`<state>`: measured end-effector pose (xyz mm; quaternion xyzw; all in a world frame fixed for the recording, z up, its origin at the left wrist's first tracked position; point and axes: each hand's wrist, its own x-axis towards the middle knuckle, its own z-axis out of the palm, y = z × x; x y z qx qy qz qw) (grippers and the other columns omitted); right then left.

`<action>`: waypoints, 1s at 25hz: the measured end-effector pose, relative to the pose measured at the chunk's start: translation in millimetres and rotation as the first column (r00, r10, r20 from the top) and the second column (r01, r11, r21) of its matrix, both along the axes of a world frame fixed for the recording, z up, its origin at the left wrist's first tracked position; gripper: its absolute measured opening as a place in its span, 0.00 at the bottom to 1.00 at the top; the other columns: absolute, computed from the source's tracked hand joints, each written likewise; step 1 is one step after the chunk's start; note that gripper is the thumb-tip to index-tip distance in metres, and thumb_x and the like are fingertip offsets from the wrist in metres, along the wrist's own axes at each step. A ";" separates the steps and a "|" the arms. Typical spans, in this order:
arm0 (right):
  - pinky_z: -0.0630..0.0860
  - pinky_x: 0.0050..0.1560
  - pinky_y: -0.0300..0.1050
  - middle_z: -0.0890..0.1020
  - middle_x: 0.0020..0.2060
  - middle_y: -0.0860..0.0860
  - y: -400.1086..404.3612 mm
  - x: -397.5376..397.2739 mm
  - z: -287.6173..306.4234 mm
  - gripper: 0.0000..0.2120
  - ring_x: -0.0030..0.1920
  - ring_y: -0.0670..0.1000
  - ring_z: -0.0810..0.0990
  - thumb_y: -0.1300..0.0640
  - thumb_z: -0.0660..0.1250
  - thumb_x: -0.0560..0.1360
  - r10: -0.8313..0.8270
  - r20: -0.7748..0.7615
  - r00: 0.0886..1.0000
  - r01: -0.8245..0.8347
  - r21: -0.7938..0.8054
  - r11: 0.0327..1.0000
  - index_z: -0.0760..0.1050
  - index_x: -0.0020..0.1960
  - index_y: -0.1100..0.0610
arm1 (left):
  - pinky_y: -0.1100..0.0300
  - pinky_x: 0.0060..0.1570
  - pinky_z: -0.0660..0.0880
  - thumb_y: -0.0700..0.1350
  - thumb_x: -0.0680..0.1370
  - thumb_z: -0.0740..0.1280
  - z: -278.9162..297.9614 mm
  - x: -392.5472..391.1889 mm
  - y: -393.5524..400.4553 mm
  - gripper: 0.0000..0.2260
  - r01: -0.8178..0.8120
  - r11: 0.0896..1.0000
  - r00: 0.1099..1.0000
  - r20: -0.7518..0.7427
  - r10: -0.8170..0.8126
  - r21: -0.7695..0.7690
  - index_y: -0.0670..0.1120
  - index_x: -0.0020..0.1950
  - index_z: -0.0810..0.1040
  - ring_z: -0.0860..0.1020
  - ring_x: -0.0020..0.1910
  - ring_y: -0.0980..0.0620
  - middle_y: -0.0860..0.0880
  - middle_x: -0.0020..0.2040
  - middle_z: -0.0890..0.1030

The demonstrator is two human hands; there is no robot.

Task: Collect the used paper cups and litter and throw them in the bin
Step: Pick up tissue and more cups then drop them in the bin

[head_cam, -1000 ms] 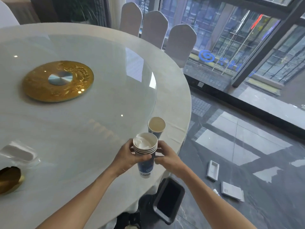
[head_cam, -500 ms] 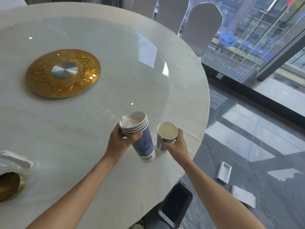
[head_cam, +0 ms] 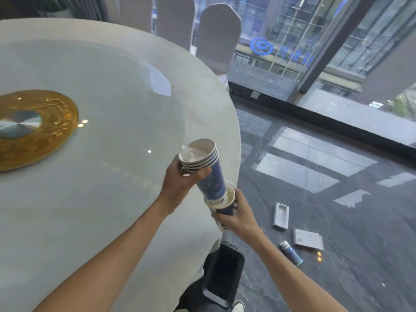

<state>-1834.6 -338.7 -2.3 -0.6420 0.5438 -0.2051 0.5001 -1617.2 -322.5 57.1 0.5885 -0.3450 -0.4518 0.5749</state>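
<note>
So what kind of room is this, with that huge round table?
Probably a restaurant's banquet or private dining room. The big round table has a glass turntable with a gold centre disc, covered chairs stand along it, and tall windows look out at other buildings.

**Round counter, littered floor**

The counter (head_cam: 67, 210) is round, under a pale cloth, with a round glass top (head_cam: 117, 91) lying on it. A gold disc (head_cam: 45, 140) with a silver centre sits at the glass's middle. To the right, the dark glossy floor (head_cam: 360, 255) carries a black bin (head_cam: 222, 280) standing just beside the counter's near edge. Farther right on the floor lie a white tray (head_cam: 281, 215), a flat white box (head_cam: 308, 239) and a blue can (head_cam: 290, 252) on its side, close together.
</note>
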 end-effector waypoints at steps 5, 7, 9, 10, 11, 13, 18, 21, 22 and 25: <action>0.79 0.46 0.31 0.82 0.55 0.45 14.6 -40.4 10.8 0.32 0.51 0.34 0.81 0.62 0.81 0.68 -0.123 0.063 0.990 0.119 0.061 0.991 0.71 0.66 0.49 | 0.65 0.44 0.81 0.52 0.61 0.85 -20.6 -62.9 -5.7 0.33 0.161 0.981 0.986 0.032 -0.166 0.109 0.48 0.62 0.80 0.85 0.51 0.55 0.52 0.54 0.87; 0.81 0.47 0.35 0.83 0.53 0.42 26.4 -52.7 6.7 0.31 0.52 0.38 0.82 0.60 0.82 0.68 -0.184 0.066 0.981 0.179 0.067 0.982 0.72 0.65 0.47 | 0.61 0.49 0.82 0.55 0.58 0.85 -32.1 -80.8 -2.6 0.34 0.238 0.961 0.970 0.021 -0.243 0.141 0.49 0.61 0.80 0.85 0.55 0.52 0.52 0.55 0.87; 0.82 0.48 0.37 0.84 0.50 0.39 38.2 -71.1 3.8 0.31 0.52 0.42 0.83 0.59 0.82 0.67 -0.261 0.062 0.963 0.255 0.086 0.963 0.72 0.64 0.44 | 0.57 0.54 0.82 0.55 0.57 0.85 -40.5 -105.4 3.9 0.35 0.326 0.930 0.943 0.014 -0.333 0.171 0.49 0.62 0.80 0.85 0.57 0.52 0.52 0.56 0.87; 0.82 0.49 0.38 0.84 0.51 0.39 43.8 -76.9 2.4 0.31 0.53 0.43 0.84 0.58 0.82 0.67 -0.273 0.062 0.960 0.266 0.096 0.959 0.72 0.64 0.43 | 0.58 0.54 0.82 0.53 0.58 0.86 -46.2 -113.5 9.4 0.35 0.364 0.912 0.928 0.011 -0.373 0.189 0.50 0.63 0.80 0.85 0.57 0.53 0.54 0.56 0.87; 0.82 0.51 0.39 0.84 0.52 0.39 49.9 -85.2 -0.4 0.31 0.54 0.44 0.84 0.57 0.82 0.67 -0.282 0.047 0.958 0.277 0.096 0.956 0.72 0.64 0.42 | 0.61 0.51 0.82 0.50 0.60 0.87 -49.9 -123.7 15.7 0.35 0.396 0.895 0.915 -0.014 -0.402 0.203 0.50 0.64 0.79 0.85 0.56 0.55 0.55 0.54 0.87; 0.80 0.55 0.37 0.83 0.57 0.41 59.1 -94.2 -6.8 0.32 0.58 0.43 0.82 0.54 0.83 0.67 -0.277 0.017 0.961 0.275 0.076 0.958 0.73 0.65 0.40 | 0.62 0.48 0.82 0.45 0.62 0.87 -64.1 -135.0 28.3 0.34 0.436 0.867 0.897 -0.038 -0.441 0.243 0.51 0.65 0.78 0.86 0.53 0.57 0.57 0.51 0.88; 0.84 0.55 0.54 0.81 0.58 0.48 76.4 -124.1 -36.4 0.33 0.58 0.46 0.82 0.54 0.83 0.65 -0.256 -0.076 0.964 0.265 0.142 0.954 0.73 0.65 0.39 | 0.66 0.51 0.81 0.48 0.67 0.85 -96.0 -164.4 55.7 0.30 0.502 0.800 0.860 -0.093 -0.501 0.329 0.55 0.66 0.78 0.85 0.54 0.62 0.55 0.53 0.87; 0.85 0.53 0.52 0.85 0.58 0.48 88.0 -148.5 -59.5 0.34 0.57 0.50 0.85 0.66 0.79 0.67 -0.183 -0.049 0.982 0.189 0.276 0.942 0.73 0.67 0.44 | 0.71 0.41 0.76 0.50 0.84 0.68 -115.3 -182.9 72.4 0.08 0.451 0.794 0.891 -0.147 -0.430 0.409 0.52 0.61 0.82 0.85 0.51 0.60 0.54 0.50 0.86; 0.84 0.51 0.47 0.84 0.57 0.48 92.0 -157.6 -66.8 0.34 0.56 0.47 0.85 0.70 0.77 0.68 -0.162 -0.041 0.986 0.167 0.317 0.934 0.72 0.68 0.46 | 0.68 0.42 0.77 0.51 0.86 0.64 -128.3 -189.3 78.3 0.11 0.432 0.785 0.900 -0.165 -0.402 0.444 0.52 0.63 0.83 0.84 0.55 0.54 0.51 0.53 0.87; 0.80 0.45 0.37 0.81 0.54 0.49 99.2 -188.1 -88.1 0.31 0.48 0.39 0.83 0.76 0.67 0.71 -0.025 -0.057 0.998 0.048 0.458 0.888 0.70 0.67 0.52 | 0.62 0.44 0.82 0.49 0.85 0.66 -168.9 -217.4 109.1 0.14 0.338 0.764 0.939 -0.139 -0.316 0.550 0.51 0.70 0.80 0.85 0.55 0.50 0.49 0.56 0.86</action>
